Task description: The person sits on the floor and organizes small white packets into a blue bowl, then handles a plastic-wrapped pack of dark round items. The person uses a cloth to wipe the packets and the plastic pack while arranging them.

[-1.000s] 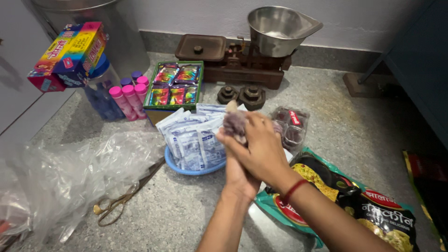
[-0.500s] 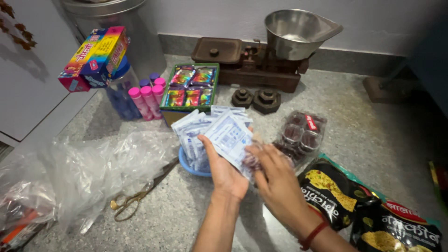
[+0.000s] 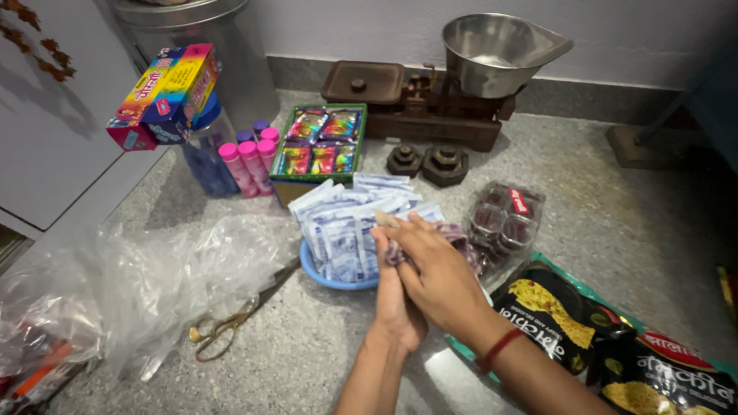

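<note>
Both hands were seen pressed together over the near rim of the blue bowl (image 3: pixel 327 278). The right hand (image 3: pixel 440 278) was laid across the left hand (image 3: pixel 396 296), w/ a small clear packet of dark stuff (image 3: pixel 453 234) clamped between them; the fingers were closed round it, and exactly how much of the packet was gripped by the left could not be told. A red band was worn on the right wrist.

The bowl was filled w/ a stack of white-and-blue sachets (image 3: pixel 346 223). Just right of the bowl a clear pack of dark red sweets (image 3: pixel 507 223) was set, & nearer the person, snack bags (image 3: pixel 584 323). Left of the bowl, brass-handled scissors (image 3: pixel 231 323) were laid beside crumpled clear plastic (image 3: pixel 154 284). Behind the bowl were placed a green tray of bright sachets (image 3: pixel 319 142), pink-capped tubes (image 3: pixel 246 165), two iron weights (image 3: pixel 427 161) & a balance scale w/ steel pan (image 3: pixel 492 54)
</note>
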